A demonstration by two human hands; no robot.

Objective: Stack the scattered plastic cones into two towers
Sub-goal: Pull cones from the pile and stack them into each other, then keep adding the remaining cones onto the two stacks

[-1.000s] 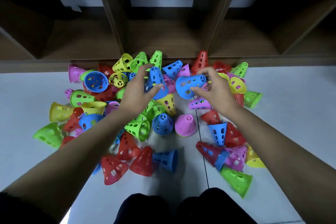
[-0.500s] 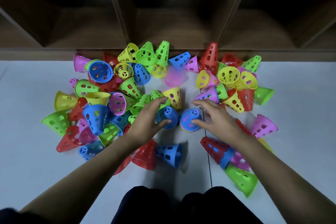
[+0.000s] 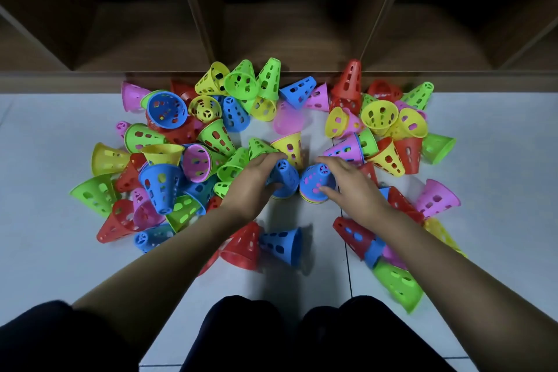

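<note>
Two short stacks stand side by side on the floor [image 3: 45, 251], hemmed in by loose cones [image 3: 160, 187]; the left hand [image 3: 256, 181] has its fingers [image 3: 273, 158] curled round the left stack [image 3: 285, 175], and the right hand [image 3: 353, 187] clasps the right stack [image 3: 315, 181]; standing this close, either could be toppled by a nudging wrist.

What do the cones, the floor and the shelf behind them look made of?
Cones: likely thin moulded plastic; bright uniform colours, cut-out holes. Floor: pale smooth tiles, judging by the dark joint line. Shelf: wood or wood-look board; brown, matte.
</note>
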